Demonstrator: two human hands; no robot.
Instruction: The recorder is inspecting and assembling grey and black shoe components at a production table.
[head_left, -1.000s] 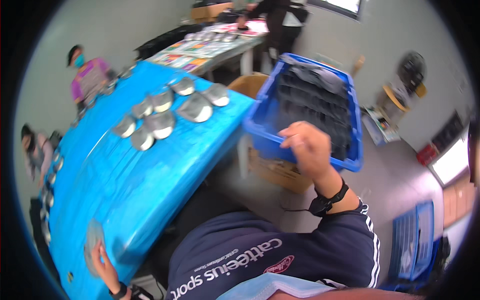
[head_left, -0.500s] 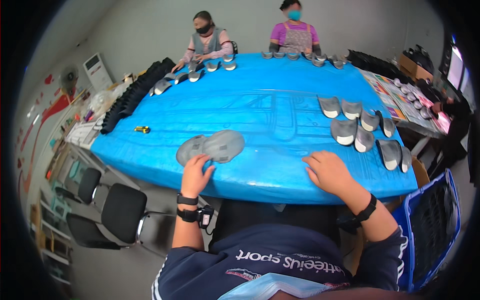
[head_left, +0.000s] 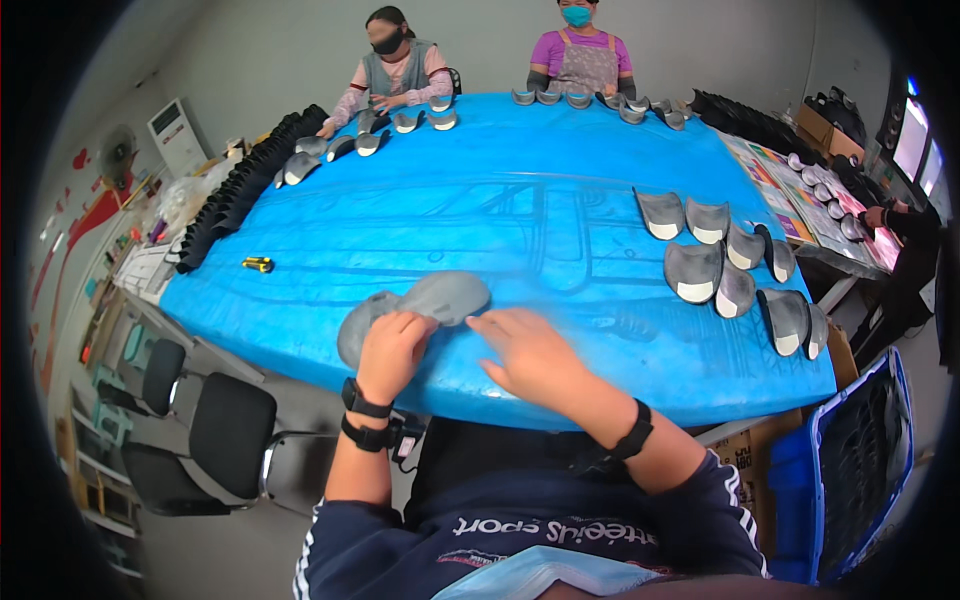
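Two flat, rounded grey pads (head_left: 452, 296) lie end to end near the front edge of the blue-covered table (head_left: 400, 225). My left hand (head_left: 396, 345) is over their near side where they join, its fingers bent and pressed together on the grey material; the thumb is mostly hidden. At the near right edge of the right pad, my right hand (head_left: 525, 352) reaches in with fingers stretched and thumb apart. It holds nothing, and whether its fingertips touch the pad I cannot tell.
Curved grey pieces with pale edges (head_left: 693, 272) sit in a group at the right. A yellow-black cutter (head_left: 258, 264) lies on the left. Dark stacked pieces (head_left: 250, 185) line the left edge. Two people sit across. A blue crate (head_left: 865, 470) stands right, black chairs (head_left: 232, 430) left.
My right hand has swung left from the bare table to the grey pads. My left hand has slid slightly right and bent over their join. The whole view has shifted a little.
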